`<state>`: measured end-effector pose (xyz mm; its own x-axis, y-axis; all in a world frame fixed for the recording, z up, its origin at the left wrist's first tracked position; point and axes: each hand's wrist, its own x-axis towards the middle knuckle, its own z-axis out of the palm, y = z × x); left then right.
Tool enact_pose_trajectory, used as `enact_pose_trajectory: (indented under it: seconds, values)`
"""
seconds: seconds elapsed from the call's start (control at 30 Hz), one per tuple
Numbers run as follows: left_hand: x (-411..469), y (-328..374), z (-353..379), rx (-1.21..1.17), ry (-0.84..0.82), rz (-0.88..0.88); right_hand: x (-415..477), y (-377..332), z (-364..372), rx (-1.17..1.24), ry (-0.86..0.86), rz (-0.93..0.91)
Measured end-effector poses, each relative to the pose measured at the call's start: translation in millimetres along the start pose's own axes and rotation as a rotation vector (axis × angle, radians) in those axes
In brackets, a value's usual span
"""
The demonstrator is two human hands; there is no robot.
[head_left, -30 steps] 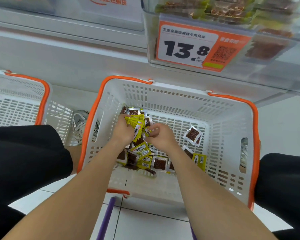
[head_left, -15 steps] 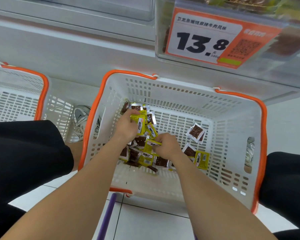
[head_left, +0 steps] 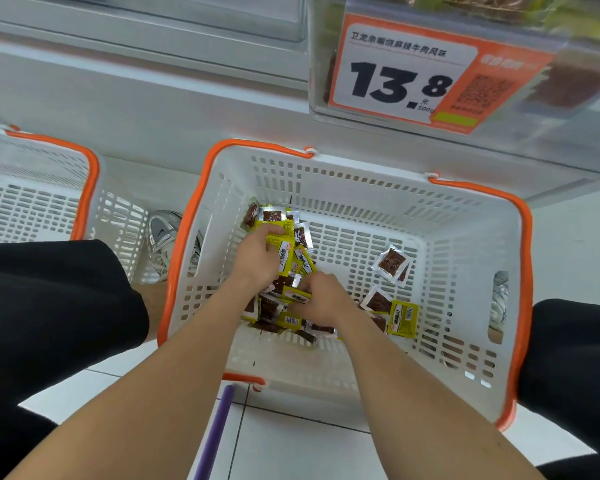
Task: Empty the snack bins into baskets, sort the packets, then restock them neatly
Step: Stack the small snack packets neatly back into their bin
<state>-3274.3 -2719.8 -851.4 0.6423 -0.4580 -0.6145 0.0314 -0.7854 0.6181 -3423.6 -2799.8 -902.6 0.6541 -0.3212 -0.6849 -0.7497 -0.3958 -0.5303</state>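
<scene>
Head view, looking down between the knees.

Centre basket (head_left: 361, 188): white slotted plastic, orange rim, standing on the tiled floor below the shelf. It holds small snack packets of two looks, yellow printed faces and clear faces showing brown pieces. Most lie in a loose pile (head_left: 274, 317) on the near-left part of the basket floor. A pair of clear-faced packets (head_left: 392, 263) lies apart toward the right. One barcode-side yellow packet (head_left: 403, 318) lies near the right wall, with a clear-faced one just beside it.

Left hand (head_left: 257, 258): inside the basket, fingers curled round a stack of yellow packets (head_left: 286, 258), held above the pile.

Right hand (head_left: 321, 299): low over the pile, fingertips pinching a single yellow packet (head_left: 297, 295) just below the stack.

Left basket (head_left: 90, 174): same type, partly in view; only its slotted floor shows.

Clear shelf bin (head_left: 321, 46), top right: carries an orange price tag (head_left: 402, 74) reading 13.8. Packets show through its wall, blurred.

A sneaker (head_left: 161, 237) stands between the baskets.
</scene>
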Motion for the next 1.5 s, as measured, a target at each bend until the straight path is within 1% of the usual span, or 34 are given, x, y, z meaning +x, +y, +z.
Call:
enact_pose_trajectory:
  seconds: [0.07, 0.13, 0.27, 0.33, 0.43, 0.47, 0.53, 0.57, 0.7, 0.77, 0.83, 0.93, 0.97, 1.0, 1.07, 1.13, 1.2, 1.23, 1.27, 1.33, 1.37, 1.4, 1.47, 1.5]
  values:
    - [-1.0, 1.0, -1.5, -0.005, 0.003, -0.006, -0.9, -7.0, 5.3, -0.116, 0.000, -0.046]
    - [-2.9, 2.0, -2.7, -0.010, 0.008, -0.003, -1.4, -11.1, 10.4, -0.181, -0.016, -0.086]
    - [-10.4, 11.9, -4.3, -0.008, 0.029, 0.019, -8.7, -3.3, -11.9, -0.180, -0.063, -0.042]
    - [-17.0, 19.1, -5.9, -0.003, 0.044, 0.046, -14.5, 8.2, -33.6, -0.041, -0.015, 0.056]
    - [-28.4, 33.9, -7.4, -0.016, 0.062, 0.072, -30.2, 16.7, -70.9, 0.426, 0.158, 0.157]
    - [-32.9, 40.2, -7.3, -0.022, 0.064, 0.080, -36.9, 14.3, -81.3, 0.574, 0.191, 0.173]
    - [-44.1, 54.6, -6.5, -0.059, 0.047, 0.102, -51.3, -1.7, -98.9, 0.746, 0.193, 0.120]
    - [-49.9, 61.7, -5.5, -0.094, 0.036, 0.112, -58.1, -13.1, -105.6, 0.756, 0.191, 0.076]
    - [-66.8, 86.3, 0.2, -0.353, 0.035, 0.109, -84.8, -53.3, -124.5, 0.610, 0.235, -0.019]
    - [-90.7, 110.8, -3.9, -0.475, 0.034, 0.095, -94.9, -67.8, -133.8, 0.563, 0.246, -0.049]
    - [-119.0, 138.5, -11.4, -0.550, 0.016, 0.113, -108.3, -85.7, -142.6, 0.550, 0.240, -0.066]
    - [-148.0, 165.6, -17.3, -0.673, -0.015, 0.166, -128.1, -105.9, -155.9, 0.393, 0.264, -0.050]
    - [-154.9, 171.7, -20.2, -0.722, -0.018, 0.163, -135.4, -110.1, -160.5, 0.333, 0.269, -0.077]
    - [-160.0, 175.5, -23.9, -0.752, -0.016, 0.141, -144.1, -114.7, -165.2, 0.327, 0.261, -0.126]
    - [-166.7, 181.4, -33.9, -0.765, -0.015, 0.124, -170.6, -131.8, -178.7, 0.389, 0.250, -0.237]
    - [-175.6, 189.5, -46.3, -0.681, -0.017, 0.177, -196.3, -141.7, -196.6, 0.399, 0.206, -0.342]
    - [-190.2, 203.6, -60.7, -0.624, -0.019, 0.224, -224.1, -147.2, -218.1, 0.247, 0.178, -0.405]
    - [-199.2, 212.0, -68.3, -0.627, -0.056, 0.242, -234.2, -147.4, -227.6, 0.142, 0.188, -0.419]
    - [-207.0, 219.9, -74.9, -0.630, -0.114, 0.256, -243.5, -146.0, -236.1, 0.031, 0.223, -0.435]
    - [-221.2, 236.5, -88.9, -0.592, -0.268, 0.262, -259.3, -138.7, -250.6, -0.164, 0.370, -0.404]
    - [-225.5, 243.4, -94.5, -0.577, -0.334, 0.263, -269.3, -138.3, -255.2, -0.213, 0.455, -0.372]
    - [-229.4, 249.7, -100.0, -0.575, -0.394, 0.278, -279.6, -139.4, -258.4, -0.231, 0.539, -0.404]
    - [-233.1, 262.7, -109.3, -0.573, -0.490, 0.346, -293.9, -142.4, -266.1, -0.275, 0.682, -0.653]
    - [-236.0, 270.4, -113.5, -0.565, -0.531, 0.383, -298.6, -143.7, -270.6, -0.291, 0.722, -0.774]
